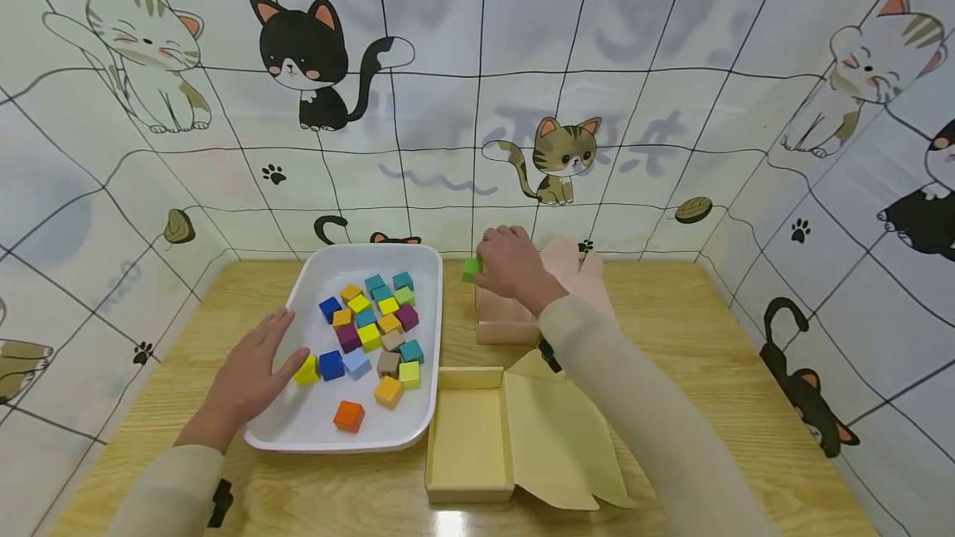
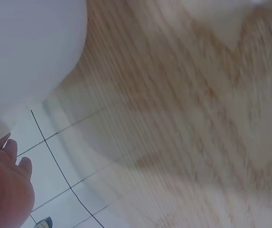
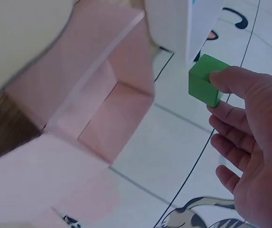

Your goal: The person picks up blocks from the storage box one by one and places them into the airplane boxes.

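In the head view my right hand pinches a green cube between thumb and forefinger, above the far left of an open pink box. The right wrist view shows the green cube at the fingertips, apart from the pink box. My left hand lies at the left side of a white tray, fingers extended, thumb beside a yellow cube. Several coloured cubes lie in the tray, among them an orange cube near its front.
An open pale yellow box sits right of the tray, its lid folded out rightward. All stand on a wooden table. A white cat-print sheet rises behind and at both sides.
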Demonstrator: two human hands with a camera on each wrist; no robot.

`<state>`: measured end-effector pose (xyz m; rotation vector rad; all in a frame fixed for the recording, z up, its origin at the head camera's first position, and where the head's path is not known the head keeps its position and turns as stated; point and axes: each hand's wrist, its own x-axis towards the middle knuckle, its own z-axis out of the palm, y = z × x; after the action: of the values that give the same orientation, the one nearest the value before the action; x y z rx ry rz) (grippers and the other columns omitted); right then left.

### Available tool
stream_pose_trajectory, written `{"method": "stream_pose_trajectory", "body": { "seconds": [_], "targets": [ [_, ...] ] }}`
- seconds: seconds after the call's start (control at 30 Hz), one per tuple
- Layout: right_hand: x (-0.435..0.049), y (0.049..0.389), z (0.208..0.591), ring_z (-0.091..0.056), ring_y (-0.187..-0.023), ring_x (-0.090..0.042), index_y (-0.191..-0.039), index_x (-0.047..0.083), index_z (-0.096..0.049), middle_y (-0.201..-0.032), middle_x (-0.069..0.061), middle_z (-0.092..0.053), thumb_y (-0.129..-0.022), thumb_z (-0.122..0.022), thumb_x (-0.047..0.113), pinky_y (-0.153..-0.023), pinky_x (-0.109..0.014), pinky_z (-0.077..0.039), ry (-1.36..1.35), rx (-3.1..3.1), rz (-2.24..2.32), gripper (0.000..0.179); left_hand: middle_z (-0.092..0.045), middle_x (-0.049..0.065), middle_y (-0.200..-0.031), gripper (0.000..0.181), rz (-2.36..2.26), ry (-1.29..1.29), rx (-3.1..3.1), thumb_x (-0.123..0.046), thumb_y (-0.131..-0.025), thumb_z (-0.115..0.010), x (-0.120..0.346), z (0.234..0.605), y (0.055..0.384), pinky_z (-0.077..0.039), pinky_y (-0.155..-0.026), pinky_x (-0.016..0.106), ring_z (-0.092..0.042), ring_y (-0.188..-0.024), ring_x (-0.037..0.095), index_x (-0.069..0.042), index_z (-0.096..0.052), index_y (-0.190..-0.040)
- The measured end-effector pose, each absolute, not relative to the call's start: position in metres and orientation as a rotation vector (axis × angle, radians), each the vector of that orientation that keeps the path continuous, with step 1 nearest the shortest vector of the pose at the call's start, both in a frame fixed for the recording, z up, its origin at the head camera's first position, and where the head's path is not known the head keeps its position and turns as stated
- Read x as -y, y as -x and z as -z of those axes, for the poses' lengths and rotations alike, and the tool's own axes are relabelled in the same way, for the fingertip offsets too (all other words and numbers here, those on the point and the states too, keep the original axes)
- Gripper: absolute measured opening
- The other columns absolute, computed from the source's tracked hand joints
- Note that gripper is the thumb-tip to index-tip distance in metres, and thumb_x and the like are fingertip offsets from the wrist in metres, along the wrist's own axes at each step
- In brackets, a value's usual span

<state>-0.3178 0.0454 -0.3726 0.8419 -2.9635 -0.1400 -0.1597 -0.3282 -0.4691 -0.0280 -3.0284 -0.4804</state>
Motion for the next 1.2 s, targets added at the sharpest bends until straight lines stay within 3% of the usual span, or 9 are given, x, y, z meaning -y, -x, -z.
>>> {"method": "stream_pose_trajectory", "body": {
  "seconds": [0.17,0.33,0.77,1.2],
  "targets": [
    [-0.062,0.324,0.379,-0.054,-0.109,-0.027,-0.078,0.016,-0.059,-0.108,-0.003,-0.06,-0.091,-0.062,0.037,-0.111,-0.048,-0.036,-0.785,3.01,0.146,0.025,-0.024,0.023,-0.159,0.076,0.478,0.026,3.014,-0.051,-0.096,-0.049,0.319,0.469,0.159,-0.024,-0.11,0.07,-0.023,-0.144,0.046,-0.01,-0.022,-0.155],
    [-0.071,0.328,0.384,-0.055,-0.103,-0.027,-0.072,0.015,-0.055,-0.103,-0.005,-0.06,-0.09,-0.062,0.037,-0.106,-0.048,-0.039,-0.769,3.03,0.15,0.03,-0.025,0.024,-0.158,0.076,0.456,0.016,2.996,-0.052,-0.097,-0.048,0.312,0.469,0.159,-0.025,-0.11,0.069,-0.023,-0.144,0.047,-0.009,-0.024,-0.154],
    [-0.07,0.349,0.411,-0.053,-0.097,-0.025,-0.075,0.017,-0.06,-0.096,-0.003,-0.058,-0.089,-0.067,0.043,-0.098,-0.046,-0.042,-0.744,3.04,0.231,0.03,-0.027,0.022,-0.158,0.074,0.409,0.021,2.999,-0.048,-0.096,-0.051,0.307,0.475,0.159,-0.024,-0.112,0.067,-0.024,-0.144,0.045,-0.01,-0.026,-0.154],
    [-0.047,0.365,0.43,-0.056,-0.091,-0.023,-0.072,0.017,-0.062,-0.088,-0.001,-0.064,-0.088,-0.069,0.037,-0.096,-0.043,-0.042,-0.693,3.108,0.299,0.026,-0.029,0.022,-0.157,0.075,0.383,0.026,2.986,-0.052,-0.095,-0.051,0.307,0.474,0.159,-0.026,-0.112,0.066,-0.026,-0.144,0.045,-0.008,-0.03,-0.152]
  ]
}}
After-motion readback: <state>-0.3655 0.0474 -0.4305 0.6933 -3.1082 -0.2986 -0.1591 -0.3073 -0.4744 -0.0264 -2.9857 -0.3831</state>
